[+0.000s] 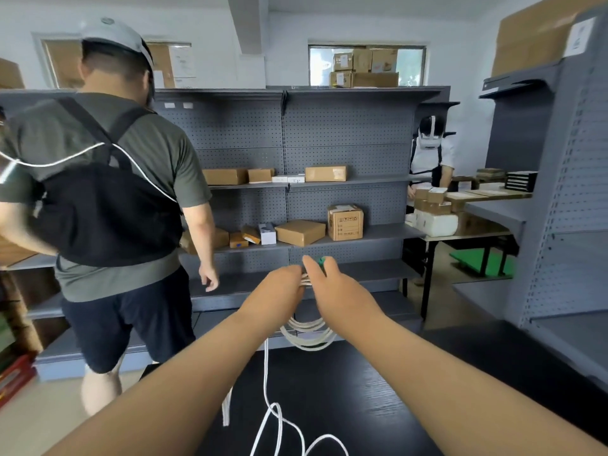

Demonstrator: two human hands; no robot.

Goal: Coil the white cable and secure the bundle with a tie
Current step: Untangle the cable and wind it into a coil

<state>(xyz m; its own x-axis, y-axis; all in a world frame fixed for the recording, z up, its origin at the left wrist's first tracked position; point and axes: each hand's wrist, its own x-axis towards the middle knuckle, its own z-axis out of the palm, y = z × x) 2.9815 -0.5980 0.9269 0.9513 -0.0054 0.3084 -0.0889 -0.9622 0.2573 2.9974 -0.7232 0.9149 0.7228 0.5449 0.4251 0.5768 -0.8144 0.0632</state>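
Gripping the cable with left hand and right hand in front of the shelf; a person blocks its left side, boxes on it.

Straight ahead of you at twelve o'clock stands grey pegboard shelving carrying cardboard boxes, with a window partly hidden by boxes in the white wall above it, another grey shelf unit at three o'clock, and a black tabletop at six.
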